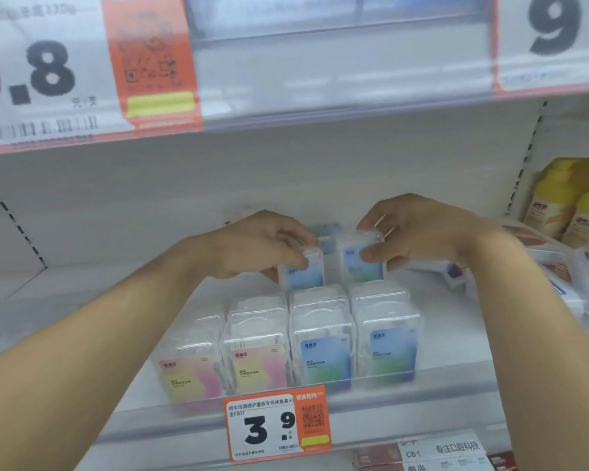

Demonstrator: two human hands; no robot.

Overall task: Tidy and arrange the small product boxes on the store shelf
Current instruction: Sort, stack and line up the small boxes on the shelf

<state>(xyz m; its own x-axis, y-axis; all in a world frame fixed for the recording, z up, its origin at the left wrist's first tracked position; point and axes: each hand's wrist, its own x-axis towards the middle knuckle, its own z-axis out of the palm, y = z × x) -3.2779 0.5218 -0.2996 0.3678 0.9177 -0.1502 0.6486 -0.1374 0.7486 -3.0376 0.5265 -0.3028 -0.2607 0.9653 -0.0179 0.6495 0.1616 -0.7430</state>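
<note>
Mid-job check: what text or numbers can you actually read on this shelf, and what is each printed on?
"3.9": price tag on the lower shelf rail.
".8", digit before it cut off: big tag on the upper rail, left.
"9": big tag, upper right.
"CB-1": white label, bottom right.
Box labels, QR codes, barcodes: too blurred to read.

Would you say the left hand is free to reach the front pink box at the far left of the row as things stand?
Probably not yet: the left hand is closed on a blue box at the back. The path itself looks clear, since the pink box stands uncovered at the shelf front below the forearm.
</note>
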